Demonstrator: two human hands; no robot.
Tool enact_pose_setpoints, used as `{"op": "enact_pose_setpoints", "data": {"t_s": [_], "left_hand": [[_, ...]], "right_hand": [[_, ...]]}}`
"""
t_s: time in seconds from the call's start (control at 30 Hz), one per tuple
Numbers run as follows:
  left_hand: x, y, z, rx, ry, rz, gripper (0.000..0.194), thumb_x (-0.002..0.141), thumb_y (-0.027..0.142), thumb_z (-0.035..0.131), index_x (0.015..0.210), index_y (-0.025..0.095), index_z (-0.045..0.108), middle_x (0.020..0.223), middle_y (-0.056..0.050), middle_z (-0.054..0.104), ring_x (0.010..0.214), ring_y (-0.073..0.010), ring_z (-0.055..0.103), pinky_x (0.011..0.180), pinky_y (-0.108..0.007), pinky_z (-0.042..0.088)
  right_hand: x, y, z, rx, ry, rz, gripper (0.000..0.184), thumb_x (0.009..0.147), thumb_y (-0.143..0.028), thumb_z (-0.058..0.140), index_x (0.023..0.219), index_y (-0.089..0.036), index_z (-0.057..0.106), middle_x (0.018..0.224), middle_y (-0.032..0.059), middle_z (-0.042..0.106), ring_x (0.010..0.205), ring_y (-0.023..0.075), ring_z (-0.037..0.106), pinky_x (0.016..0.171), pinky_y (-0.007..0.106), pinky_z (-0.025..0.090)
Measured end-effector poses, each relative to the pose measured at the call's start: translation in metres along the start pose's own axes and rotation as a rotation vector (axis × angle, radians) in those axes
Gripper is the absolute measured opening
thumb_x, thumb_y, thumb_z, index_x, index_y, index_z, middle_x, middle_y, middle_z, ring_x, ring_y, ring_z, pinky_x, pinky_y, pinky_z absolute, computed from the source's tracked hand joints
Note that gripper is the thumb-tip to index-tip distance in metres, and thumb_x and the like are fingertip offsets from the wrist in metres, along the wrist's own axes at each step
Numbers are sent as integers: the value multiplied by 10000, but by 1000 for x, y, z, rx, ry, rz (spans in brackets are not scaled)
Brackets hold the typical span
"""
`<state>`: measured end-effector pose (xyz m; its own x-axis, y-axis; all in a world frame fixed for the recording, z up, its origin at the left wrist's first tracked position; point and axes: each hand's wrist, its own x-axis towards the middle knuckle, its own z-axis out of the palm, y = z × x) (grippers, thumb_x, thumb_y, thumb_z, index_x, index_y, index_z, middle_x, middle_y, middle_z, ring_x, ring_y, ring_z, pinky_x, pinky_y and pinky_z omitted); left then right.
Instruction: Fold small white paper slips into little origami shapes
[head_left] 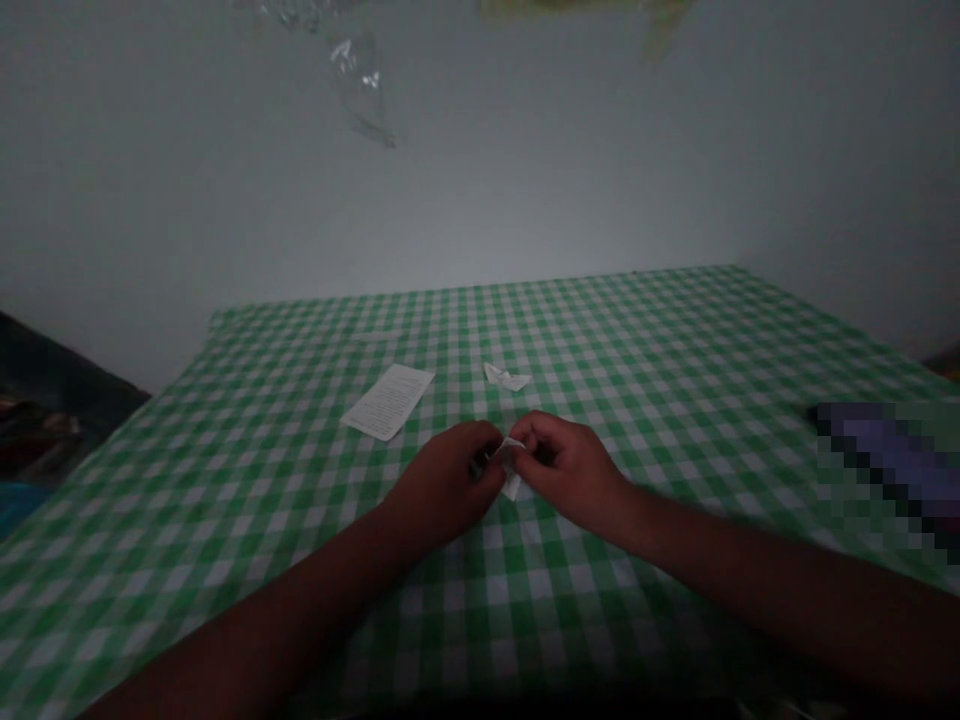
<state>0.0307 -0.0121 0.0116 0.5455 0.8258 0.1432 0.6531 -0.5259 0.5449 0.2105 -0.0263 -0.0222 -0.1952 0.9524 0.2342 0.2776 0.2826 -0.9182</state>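
- Far left, the printed sheet (390, 402) lies loose; your reach could brush it aside.
- Your left hand (452, 482) pinches the small paper (511, 488) at the desk (675, 350)'s near middle; uneven pulling could tear it.
- Your right hand (576, 466) pinches its other side; slack fingertips could drop it.

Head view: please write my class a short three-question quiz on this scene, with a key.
1. True or false: in the picture, the printed sheet lies to the left of the crumpled scrap.
2. Choose the pattern of the tablecloth: A) stripes, B) checks, C) dots.
3. What do the left hand and right hand hold between them?
Key: 1. True. 2. B. 3. A small white piece, apparently paper.
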Motion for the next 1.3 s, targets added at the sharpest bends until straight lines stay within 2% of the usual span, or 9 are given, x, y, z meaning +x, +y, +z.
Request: {"op": "enact_pose_setpoints", "data": {"t_s": [0.2, 0.3, 0.37, 0.43, 0.67, 0.9, 1.1, 1.23, 1.3], "left_hand": [[-3, -5, -5, -80, -47, 168, 153, 916, 267, 539, 1046, 187, 548, 995, -44, 612, 872, -177, 591, 784, -326, 492], [-5, -7, -5, -89, -106, 237, 374, 839, 264, 652, 1175, 199, 502, 1155, -72, 592, 1030, -214, 580, 903, -377, 497], [-5, -9, -3, -87, -127, 222, 526, 788, 275, 725, 1241, 209, 467, 1221, -86, 573, 1088, -236, 573, 934, -405, 498], [-5, -12, 1, -93, -115, 174, 593, 784, 270, 745, 1288, 224, 436, 1234, -85, 571, 1090, -236, 585, 930, -415, 509], [-2, -18, 4, -81, -37, 90, 398, 848, 167, 647, 1217, 225, 511, 1060, -31, 658, 953, -186, 650, 869, -380, 539], [-3, -22, -2, -65, -1, 37, 233, 864, 200, 645, 1092, 205, 594, 999, -19, 694, 898, -174, 670, 835, -351, 543], [-4, -24, -7, -65, 13, 20, 185, 871, 264, 643, 1049, 216, 629, 951, -20, 717, 853, -180, 684, 803, -345, 554], [-3, -25, -8, -124, 3, -10, 173, 853, 252, 661, 1020, 216, 637, 921, -19, 732, 823, -179, 698, 785, -341, 567], [-2, -24, -9, -182, -8, -45, 181, 845, 253, 670, 1018, 215, 638, 918, -18, 739, 828, -181, 706, 790, -346, 573]], "right_hand": [[0, -2, -3, -14, 22, 4, 90, 835, -167, 585, 761, -211, 559, 654, -54, 538, 598, 98, 509, 554, 228, 382], [0, -3, -4, 24, 20, 7, 82, 842, -176, 581, 770, -212, 566, 656, -54, 540, 598, 101, 512, 559, 231, 394], [0, -2, -5, 29, 29, 13, 73, 840, -176, 580, 778, -214, 571, 659, -54, 545, 602, 104, 518, 560, 233, 396], [0, -1, -5, 11, 38, 19, 76, 830, -166, 581, 772, -214, 571, 659, -54, 550, 601, 105, 519, 557, 236, 390], [2, 1, -4, -14, 31, 51, 53, 827, -179, 596, 785, -209, 585, 670, -44, 569, 602, 108, 523, 548, 239, 382], [3, 7, -5, 187, -40, 147, 107, 881, -261, 583, 791, -208, 565, 628, -54, 554, 551, 101, 517, 499, 226, 382], [3, 2, -9, 204, -84, 167, 154, 885, -279, 594, 756, -203, 555, 593, -58, 543, 520, 89, 477, 469, 214, 333], [4, 2, -9, 228, -104, 183, 159, 905, -295, 572, 778, -200, 575, 631, -46, 569, 522, 85, 481, 473, 214, 351], [4, 1, -11, 249, -75, 182, 145, 924, -323, 553, 859, -206, 607, 684, -38, 591, 534, 89, 499, 491, 224, 390]]}}
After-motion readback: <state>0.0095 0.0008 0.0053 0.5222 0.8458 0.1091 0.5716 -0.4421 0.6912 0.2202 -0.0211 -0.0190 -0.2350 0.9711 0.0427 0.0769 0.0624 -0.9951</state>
